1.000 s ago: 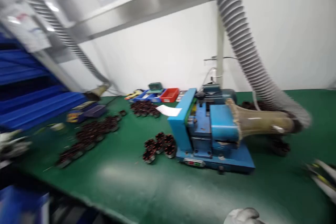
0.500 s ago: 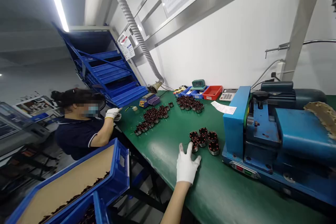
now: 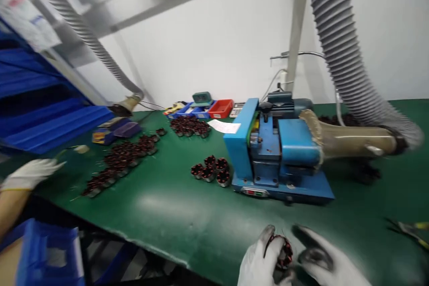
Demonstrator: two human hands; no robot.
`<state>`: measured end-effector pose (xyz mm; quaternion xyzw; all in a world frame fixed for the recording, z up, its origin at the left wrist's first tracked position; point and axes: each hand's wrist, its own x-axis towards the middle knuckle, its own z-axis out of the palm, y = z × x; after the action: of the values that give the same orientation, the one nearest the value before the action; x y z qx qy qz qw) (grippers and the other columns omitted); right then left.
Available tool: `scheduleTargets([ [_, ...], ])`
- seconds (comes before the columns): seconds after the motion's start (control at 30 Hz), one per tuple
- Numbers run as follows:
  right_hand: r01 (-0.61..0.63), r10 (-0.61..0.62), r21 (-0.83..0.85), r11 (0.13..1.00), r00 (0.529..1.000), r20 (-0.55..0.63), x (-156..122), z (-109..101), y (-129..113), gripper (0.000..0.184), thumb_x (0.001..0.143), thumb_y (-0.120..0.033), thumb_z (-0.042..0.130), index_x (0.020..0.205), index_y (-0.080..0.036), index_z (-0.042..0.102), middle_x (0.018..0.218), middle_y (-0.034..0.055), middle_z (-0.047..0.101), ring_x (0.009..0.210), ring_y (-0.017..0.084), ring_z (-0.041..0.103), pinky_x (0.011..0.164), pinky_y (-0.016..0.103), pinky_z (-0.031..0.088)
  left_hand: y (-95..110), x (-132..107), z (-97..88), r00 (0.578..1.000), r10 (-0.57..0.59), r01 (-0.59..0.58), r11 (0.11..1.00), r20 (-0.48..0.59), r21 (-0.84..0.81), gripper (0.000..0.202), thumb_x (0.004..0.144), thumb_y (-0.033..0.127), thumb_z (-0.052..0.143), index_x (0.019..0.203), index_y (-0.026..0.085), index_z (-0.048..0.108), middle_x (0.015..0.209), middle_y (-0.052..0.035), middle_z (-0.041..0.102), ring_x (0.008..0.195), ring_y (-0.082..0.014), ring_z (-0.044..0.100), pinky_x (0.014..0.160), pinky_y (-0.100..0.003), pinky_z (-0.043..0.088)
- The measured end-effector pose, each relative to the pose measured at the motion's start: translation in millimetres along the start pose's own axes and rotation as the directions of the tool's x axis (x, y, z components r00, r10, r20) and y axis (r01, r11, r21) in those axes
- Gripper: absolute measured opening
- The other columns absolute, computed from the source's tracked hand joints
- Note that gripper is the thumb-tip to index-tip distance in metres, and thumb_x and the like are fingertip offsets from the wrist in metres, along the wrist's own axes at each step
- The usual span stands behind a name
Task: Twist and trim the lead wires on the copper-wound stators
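Copper-wound round dark stator (image 3: 282, 250): just above the near edge of the green counter (image 3: 174, 214), between both white-gloved hands.
Left hand (image 3: 259, 262): grip clenched around the stator.
Right hand (image 3: 326, 262): fingertips at the stator's right side; blur hides whether its grip is closed.
Blue machine (image 3: 278, 156): well behind them.

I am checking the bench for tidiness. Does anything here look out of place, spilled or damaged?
Nothing clearly stands out. The stators lie in loose groups on the table, none spilled. The left hand and right hand hold one stator; the right fingers look dark, perhaps soiled.
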<state>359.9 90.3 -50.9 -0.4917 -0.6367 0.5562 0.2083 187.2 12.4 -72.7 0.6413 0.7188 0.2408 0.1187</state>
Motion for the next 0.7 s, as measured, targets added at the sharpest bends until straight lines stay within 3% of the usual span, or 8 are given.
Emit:
scheduleTargets([
  [0.07, 0.039, -0.036, -0.036, 0.999, 0.996, 0.082, 8.2, -0.3, -11.2, 0.051, 0.062, -0.026, 0.065, 0.110, -0.009, 0.061, 0.108, 0.0149, 0.062, 0.099, 0.027, 0.059, 0.090, 0.034, 0.045, 5.9, -4.8, 8.2, 0.999, -0.001, 0.007, 0.994, 0.054, -0.106, 0.080, 0.056, 0.016, 0.069, 0.131, 0.029, 0.043, 0.127, -0.0049, 0.056, 0.101, -0.0255, 0.061, 0.084, -0.030, 0.050],
  [0.1, 0.040, -0.034, -0.035, 0.999, 0.988, 0.152, 12.5, -1.3, -16.9, 0.044, 0.059, -0.024, 0.065, 0.101, -0.009, 0.063, 0.107, 0.0149, 0.062, 0.098, 0.027, 0.059, 0.089, 0.034, 0.045, 5.8, -4.4, 9.5, 0.997, -0.037, 0.047, 0.988, 0.071, -0.146, 0.089, 0.055, 0.015, 0.068, 0.136, 0.025, 0.035, 0.126, -0.0072, 0.056, 0.105, -0.0268, 0.058, 0.088, -0.032, 0.049],
  [0.2, -0.041, 0.020, 0.070, 0.997, 0.959, 0.281, 19.0, -3.8, -26.1, 0.031, 0.057, -0.020, 0.065, 0.087, -0.012, 0.061, 0.090, 0.0095, 0.066, 0.083, 0.023, 0.062, 0.075, 0.031, 0.048, -1.0, 6.0, 6.8, 0.984, -0.132, 0.159, 0.955, 0.121, -0.252, 0.111, 0.047, 0.016, 0.071, 0.143, 0.018, 0.014, 0.130, -0.0115, 0.051, 0.115, -0.0298, 0.050, 0.094, -0.038, 0.045],
  [0.27, -0.113, 0.060, 0.172, 0.979, 0.956, 0.287, 18.2, -3.1, -23.2, 0.033, 0.055, -0.020, 0.067, 0.087, -0.014, 0.057, 0.081, 0.0051, 0.065, 0.076, 0.021, 0.062, 0.069, 0.029, 0.048, -5.7, 16.6, 1.6, 0.980, -0.125, 0.171, 0.928, 0.154, -0.332, 0.122, 0.043, 0.018, 0.074, 0.143, 0.017, 0.004, 0.135, -0.0125, 0.046, 0.120, -0.0294, 0.045, 0.099, -0.041, 0.042],
  [0.33, -0.132, 0.070, 0.232, 0.964, 0.963, 0.259, 16.0, -1.3, -16.2, 0.035, 0.052, -0.019, 0.069, 0.084, -0.015, 0.056, 0.079, 0.0030, 0.064, 0.074, 0.019, 0.061, 0.068, 0.027, 0.047, -7.1, 25.9, -4.9, 0.973, -0.099, 0.170, 0.915, 0.207, -0.366, 0.124, 0.041, 0.019, 0.076, 0.143, 0.015, 0.005, 0.137, -0.0142, 0.043, 0.123, -0.0295, 0.043, 0.101, -0.042, 0.039],
  [0.47, -0.133, 0.076, 0.245, 0.960, 0.970, 0.232, 13.0, 0.3, -7.1, 0.033, 0.052, -0.018, 0.072, 0.081, -0.017, 0.057, 0.074, 0.0000, 0.063, 0.068, 0.016, 0.058, 0.062, 0.025, 0.045, 0.5, 32.7, -12.8, 0.944, 0.053, 0.041, 0.960, 0.324, -0.277, 0.107, 0.040, 0.021, 0.079, 0.135, 0.012, 0.033, 0.136, -0.0167, 0.043, 0.124, -0.0339, 0.039, 0.103, -0.046, 0.036],
  [0.57, -0.126, 0.072, 0.294, 0.948, 0.980, 0.188, 11.7, 1.5, -8.2, 0.026, 0.053, -0.018, 0.072, 0.075, -0.017, 0.059, 0.072, -0.0001, 0.063, 0.065, 0.015, 0.057, 0.062, 0.025, 0.045, 8.0, 29.5, -6.9, 0.958, 0.152, -0.092, 0.966, 0.242, -0.243, 0.095, 0.044, 0.019, 0.079, 0.131, 0.017, 0.041, 0.125, -0.0138, 0.054, 0.113, -0.0323, 0.049, 0.096, -0.047, 0.043],
  [0.7, -0.134, 0.142, 0.478, 0.868, 0.990, 0.020, 5.9, 5.2, -11.5, 0.019, 0.060, -0.026, 0.074, 0.069, -0.014, 0.062, 0.061, 0.0005, 0.060, 0.049, 0.010, 0.049, 0.049, 0.023, 0.041, 13.7, 23.5, 7.2, 0.984, 0.167, -0.174, 0.968, -0.055, -0.179, 0.085, 0.047, 0.018, 0.079, 0.125, 0.022, 0.043, 0.104, -0.0092, 0.061, 0.089, -0.0271, 0.059, 0.077, -0.042, 0.051],
])
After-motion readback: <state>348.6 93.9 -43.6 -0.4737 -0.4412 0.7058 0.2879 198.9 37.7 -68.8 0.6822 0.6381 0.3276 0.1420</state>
